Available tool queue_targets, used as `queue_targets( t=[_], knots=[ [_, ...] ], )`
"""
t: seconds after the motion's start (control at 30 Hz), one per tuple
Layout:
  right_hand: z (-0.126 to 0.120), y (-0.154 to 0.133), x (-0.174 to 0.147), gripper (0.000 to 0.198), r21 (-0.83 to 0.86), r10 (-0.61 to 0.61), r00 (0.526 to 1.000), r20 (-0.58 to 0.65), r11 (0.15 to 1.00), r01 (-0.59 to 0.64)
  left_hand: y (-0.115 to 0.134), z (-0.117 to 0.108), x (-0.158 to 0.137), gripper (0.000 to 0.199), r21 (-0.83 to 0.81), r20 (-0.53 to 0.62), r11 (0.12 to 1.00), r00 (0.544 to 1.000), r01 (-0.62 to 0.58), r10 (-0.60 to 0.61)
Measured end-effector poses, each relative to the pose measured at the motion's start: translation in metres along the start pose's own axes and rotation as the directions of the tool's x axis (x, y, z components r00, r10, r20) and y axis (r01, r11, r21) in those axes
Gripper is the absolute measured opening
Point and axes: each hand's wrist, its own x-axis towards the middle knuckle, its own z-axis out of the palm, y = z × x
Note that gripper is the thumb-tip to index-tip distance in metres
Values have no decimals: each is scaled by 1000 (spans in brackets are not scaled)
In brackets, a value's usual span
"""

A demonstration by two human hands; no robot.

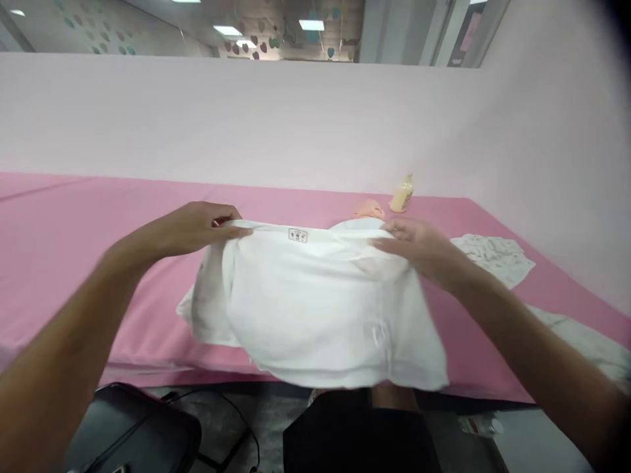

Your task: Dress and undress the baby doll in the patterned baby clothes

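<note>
A small white shirt (305,295) hangs stretched between both hands in front of my body, with a small printed label (298,235) at its upper edge. My left hand (210,226) pinches the upper left part between thumb and fingers. At the upper right, my right hand (414,248) grips the cloth the same way, a little blurred. The lower part of the shirt droops over the near edge of the pink-covered table (123,263). Just behind the shirt's top edge, part of another white item (357,224) shows; the shirt hides the rest.
Behind stand a peach-coloured object (369,209) and a pale yellow bottle (401,194). Crumpled patterned white cloth (494,256) lies right, more white cloth (586,341) nearer. A white wall (246,125) borders the table. A dark chair (133,427) stands below left, beside a cable.
</note>
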Motion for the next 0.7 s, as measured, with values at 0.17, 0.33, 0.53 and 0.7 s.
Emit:
queue_targets(
  t=[0.17,0.33,0.53,0.7],
  knots=[
    [33,53,119,16,-213,-11,998,-61,977,-2,-45,68,99,39,132,262,990,965,-52,16],
    [52,93,153,21,-612,-123,992,25,783,112,-68,120,135,40,77,405,996,911,47,-74],
    [20,114,133,26,-521,-211,960,-182,849,88,-34,112,137,59,-30,262,994,961,106,-94],
    [-32,138,99,16,-148,80,885,-458,975,-165,71,120,141,43,-524,280,849,955,68,96]
  ],
)
